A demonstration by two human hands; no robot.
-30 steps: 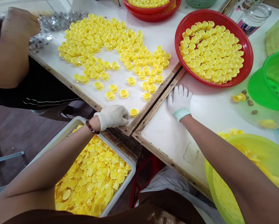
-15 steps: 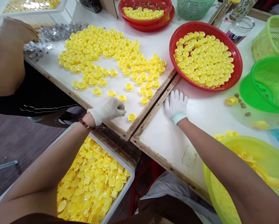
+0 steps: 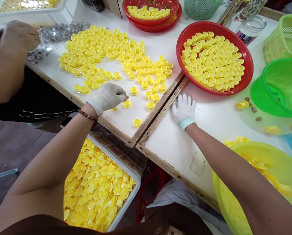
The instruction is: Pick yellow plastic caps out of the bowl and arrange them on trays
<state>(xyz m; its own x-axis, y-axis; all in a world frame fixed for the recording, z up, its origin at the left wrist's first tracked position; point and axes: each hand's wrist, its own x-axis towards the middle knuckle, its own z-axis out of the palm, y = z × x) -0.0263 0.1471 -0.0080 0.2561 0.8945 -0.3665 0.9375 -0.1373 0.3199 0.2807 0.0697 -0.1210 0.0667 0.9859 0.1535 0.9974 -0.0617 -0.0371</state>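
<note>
My left hand (image 3: pixel 109 97), in a white glove, hovers above the left table (image 3: pixel 121 124) near its front edge. Its fingers are pinched together, and whatever may be between them is hidden. Just below the fingertips sits a small yellow plastic cup-shaped piece (image 3: pixel 127 103), and another yellow piece (image 3: pixel 137 123) lies closer to the table corner. Beyond the hand spreads a large cluster of the same yellow pieces (image 3: pixel 104 45). My right hand (image 3: pixel 184 109), also gloved, lies flat with fingers spread on the right table (image 3: pixel 170 143), holding nothing, below a red tray (image 3: pixel 249 70) of yellow pieces.
A white bin (image 3: pixel 133 192) full of yellow parts stands below the table edge. At right are a yellow basin (image 3: pixel 216 182), a green basin (image 3: pixel 260 94) and a glass jar (image 3: pixel 253 29). A co-worker's hand (image 3: pixel 21 36) is beside clear, shiny pieces (image 3: pixel 55 36).
My left hand has moved left and slightly up, away from the table corner, staying closed. My right hand stays flat in place. The co-worker's hand has shifted a little.
</note>
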